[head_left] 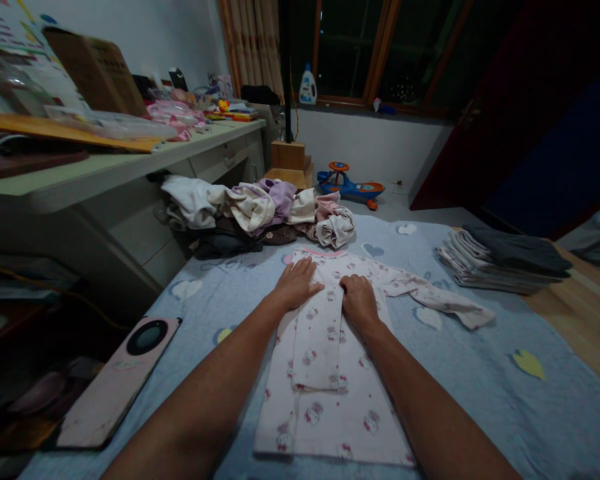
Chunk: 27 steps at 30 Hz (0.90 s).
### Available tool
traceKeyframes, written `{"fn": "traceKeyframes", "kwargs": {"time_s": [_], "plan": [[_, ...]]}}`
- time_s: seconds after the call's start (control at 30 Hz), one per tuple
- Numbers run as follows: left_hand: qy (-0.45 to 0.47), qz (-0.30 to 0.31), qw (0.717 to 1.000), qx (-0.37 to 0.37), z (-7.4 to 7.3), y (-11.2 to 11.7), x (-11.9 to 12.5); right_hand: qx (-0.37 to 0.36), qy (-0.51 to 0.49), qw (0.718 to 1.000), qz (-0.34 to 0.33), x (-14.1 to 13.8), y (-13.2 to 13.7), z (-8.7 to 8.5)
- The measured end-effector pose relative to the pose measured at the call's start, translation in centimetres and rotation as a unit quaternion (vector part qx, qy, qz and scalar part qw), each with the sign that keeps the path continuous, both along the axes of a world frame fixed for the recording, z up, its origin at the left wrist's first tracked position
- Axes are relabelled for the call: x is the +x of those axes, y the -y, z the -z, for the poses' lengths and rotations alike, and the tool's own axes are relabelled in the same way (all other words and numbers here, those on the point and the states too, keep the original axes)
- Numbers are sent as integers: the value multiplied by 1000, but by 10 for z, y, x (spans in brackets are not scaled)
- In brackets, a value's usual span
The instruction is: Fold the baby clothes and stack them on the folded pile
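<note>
Two hands rest on one small white garment (330, 407) with a pink print. It lies flat on the blue bed sheet (480, 393), under the fingers and running back towards the person.

Left hand (297, 283): fingers straight, palm down on the chest of the garment, holding nothing. Right hand (359, 301): fingers curled onto the cloth just beside the left; whether they pinch a fold cannot be told.

The folded sleeve (316, 347) lies inward between the two wrists. The other sleeve (447, 305) trails out to the right of the right fingers.

Judgement: the smoothing is best done with flat palms pressing outward from the centre, edges kept parallel, so that no crease is trapped under the folded panel.

Containers:
- A cardboard box (97, 67) stands on the worktop (130, 167), far left of and beyond the left fingers; its contents are hidden.
- A bottle (307, 87) stands on the sill well beyond the fingers; its fill level cannot be told.

Neither the heap of loose clothes (260, 210) just beyond the fingers nor the folded stack (500, 263) to their right sits in a container.
</note>
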<state>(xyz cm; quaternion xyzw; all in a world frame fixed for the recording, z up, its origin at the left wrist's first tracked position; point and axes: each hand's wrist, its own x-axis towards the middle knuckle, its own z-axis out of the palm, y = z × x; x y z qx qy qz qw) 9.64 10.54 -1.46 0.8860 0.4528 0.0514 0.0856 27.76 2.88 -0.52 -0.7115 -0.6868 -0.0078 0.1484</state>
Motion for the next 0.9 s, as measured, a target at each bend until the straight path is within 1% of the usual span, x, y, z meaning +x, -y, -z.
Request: {"fn": "traceKeyframes", "kwargs": {"time_s": [0.17,0.23,0.3,0.37,0.43,0.5,0.57,0.63,0.7,0.9], "plan": [[-5,-2,1000,4,0,1,0,13,-45,999,-9,5,1,1],[-2,0,1000,13,2,1,0,37,-80,996,-4,8,1,1],[4,0,1000,25,3,1,-1,73,-118,990,-14,10,3,0],[13,2,999,37,3,2,-1,106,-148,982,-56,10,4,-2],[28,12,998,56,2,3,0,120,-159,973,-116,7,6,-4],[47,23,995,80,-1,3,1,107,-145,970,-166,4,8,-4],[57,34,994,90,-2,4,3,73,-113,973,-185,1,9,-3],[49,43,995,75,-3,4,4,39,-85,980,-177,1,9,-1],[33,48,997,49,-2,4,4,26,-80,984,-157,3,8,2],[18,35,999,10,-2,5,3,46,-116,990,-71,7,3,5]]}}
